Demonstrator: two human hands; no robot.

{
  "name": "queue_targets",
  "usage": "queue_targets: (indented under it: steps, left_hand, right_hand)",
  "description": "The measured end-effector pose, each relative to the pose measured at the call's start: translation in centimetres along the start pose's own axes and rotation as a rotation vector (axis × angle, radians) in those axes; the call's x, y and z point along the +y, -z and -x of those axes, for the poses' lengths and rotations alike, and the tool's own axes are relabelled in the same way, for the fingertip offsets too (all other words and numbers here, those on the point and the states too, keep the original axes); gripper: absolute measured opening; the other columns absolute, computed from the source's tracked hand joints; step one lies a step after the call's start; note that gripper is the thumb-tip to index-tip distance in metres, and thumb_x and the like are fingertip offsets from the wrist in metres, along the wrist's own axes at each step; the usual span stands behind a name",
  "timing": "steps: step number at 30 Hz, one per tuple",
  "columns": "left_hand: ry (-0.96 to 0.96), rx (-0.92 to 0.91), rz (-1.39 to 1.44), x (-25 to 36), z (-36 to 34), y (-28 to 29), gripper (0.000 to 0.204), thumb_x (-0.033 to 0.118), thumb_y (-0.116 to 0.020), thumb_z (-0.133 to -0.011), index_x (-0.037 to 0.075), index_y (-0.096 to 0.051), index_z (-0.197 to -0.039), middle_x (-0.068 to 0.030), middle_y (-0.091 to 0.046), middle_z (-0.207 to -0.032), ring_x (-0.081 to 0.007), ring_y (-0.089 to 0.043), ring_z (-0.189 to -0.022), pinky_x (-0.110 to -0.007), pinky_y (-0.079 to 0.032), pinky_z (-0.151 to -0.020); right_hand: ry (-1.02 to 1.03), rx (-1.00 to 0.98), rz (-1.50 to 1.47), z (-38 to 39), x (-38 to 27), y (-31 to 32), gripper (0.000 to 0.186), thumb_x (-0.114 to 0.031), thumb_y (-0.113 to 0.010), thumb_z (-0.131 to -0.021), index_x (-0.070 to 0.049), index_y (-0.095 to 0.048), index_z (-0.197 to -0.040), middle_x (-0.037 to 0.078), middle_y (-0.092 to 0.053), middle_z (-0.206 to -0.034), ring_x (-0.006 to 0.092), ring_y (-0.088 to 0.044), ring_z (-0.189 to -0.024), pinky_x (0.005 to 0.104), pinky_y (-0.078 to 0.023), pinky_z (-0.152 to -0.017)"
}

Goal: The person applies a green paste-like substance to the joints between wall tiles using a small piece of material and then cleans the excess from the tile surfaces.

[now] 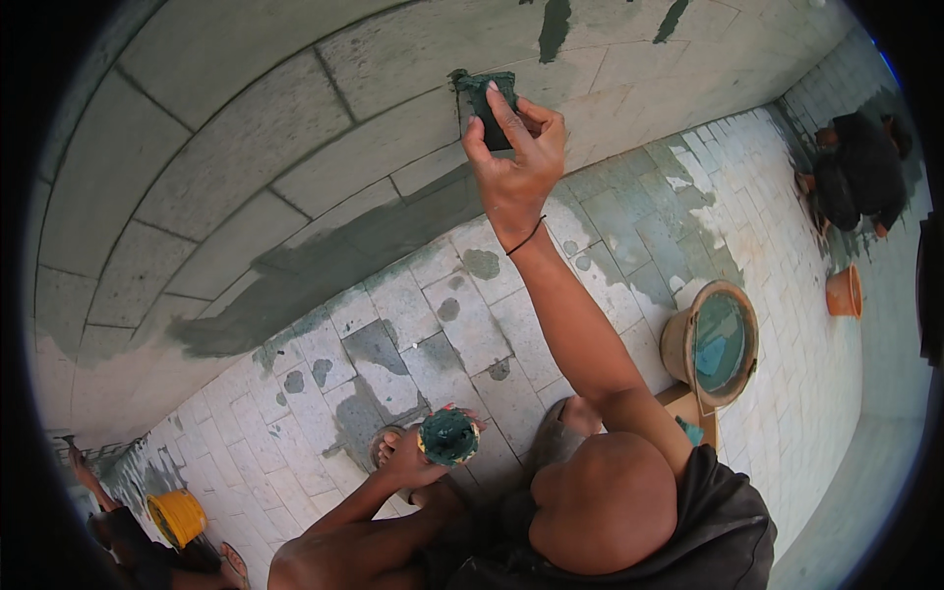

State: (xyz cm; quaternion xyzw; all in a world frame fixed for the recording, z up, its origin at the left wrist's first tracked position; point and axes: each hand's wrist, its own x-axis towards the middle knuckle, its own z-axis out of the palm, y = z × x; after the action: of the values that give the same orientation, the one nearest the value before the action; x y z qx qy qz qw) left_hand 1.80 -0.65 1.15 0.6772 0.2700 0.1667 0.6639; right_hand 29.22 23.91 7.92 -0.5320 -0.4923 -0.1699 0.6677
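My right hand (521,172) is stretched out to the tiled wall (231,157). Its fingers and thumb grip a small, flat, squarish spreader (500,136) smeared with dark green paste, pressed on the wall near a joint. A dark lump of paste sits at the spreader's upper left corner. Low down by my feet, my left hand (417,468) is closed around a small round container (449,436) of the same dark green paste, its mouth turned up. Dark lines fill several tile joints to the left, and damp smears mark the lower wall.
Right of my arm stands a bucket (678,344) of greenish water, beside a cardboard box (685,405). An orange bucket (843,293) is near a crouching person (857,175) at far right. At lower left, another person (128,541) reaches to the wall beside a yellow bucket (177,516).
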Motion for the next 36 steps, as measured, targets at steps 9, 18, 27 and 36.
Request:
queue_targets:
  steps: [9,18,27,36]
  left_hand:
    - [-0.008,-0.016,-0.039,-0.1,0.3,0.0,0.044,0.015,-0.077,-0.090,0.006,-0.064,-0.130,-0.0069,-0.069,-0.132,-0.0211,-0.062,-0.127,-0.039,-0.031,-0.121]
    - [0.047,0.099,0.308,0.2,-1.0,0.6,0.059,0.008,-0.073,-0.093,0.002,-0.047,-0.145,-0.0119,-0.067,-0.134,-0.0204,-0.061,-0.127,-0.039,-0.046,-0.110]
    - [0.075,0.474,-0.031,3.6,-10.3,5.5,0.035,0.015,-0.077,-0.091,0.002,-0.068,-0.122,-0.0075,-0.074,-0.115,-0.0138,-0.067,-0.106,-0.032,-0.051,-0.096]
    - [-0.016,0.571,-0.313,5.2,-10.8,6.7,0.037,0.022,-0.079,-0.085,0.005,-0.069,-0.116,-0.0135,-0.076,-0.097,-0.0303,-0.074,-0.085,-0.039,-0.056,-0.077]
  right_hand:
    - [0.150,0.071,0.101,-1.7,0.8,-0.2,0.045,-0.008,-0.079,-0.073,-0.021,-0.080,-0.116,0.013,-0.059,-0.107,0.0286,-0.054,-0.093,0.0360,-0.049,-0.076]
    - [0.017,0.122,0.007,-1.4,-0.3,-0.2,0.044,-0.007,-0.081,-0.071,-0.016,-0.080,-0.114,0.010,-0.057,-0.105,0.0228,-0.057,-0.085,0.0326,-0.051,-0.071]
    - [-0.643,-0.397,-0.643,2.2,-4.8,6.4,0.039,-0.004,-0.079,-0.079,-0.008,-0.076,-0.119,0.011,-0.063,-0.116,0.0174,-0.064,-0.103,0.0264,-0.053,-0.088]
    - [0.287,-0.893,-0.357,2.8,-4.5,12.4,0.046,0.005,-0.076,-0.074,-0.012,-0.076,-0.118,0.004,-0.071,-0.123,0.0241,-0.071,-0.092,0.0316,-0.060,-0.080]
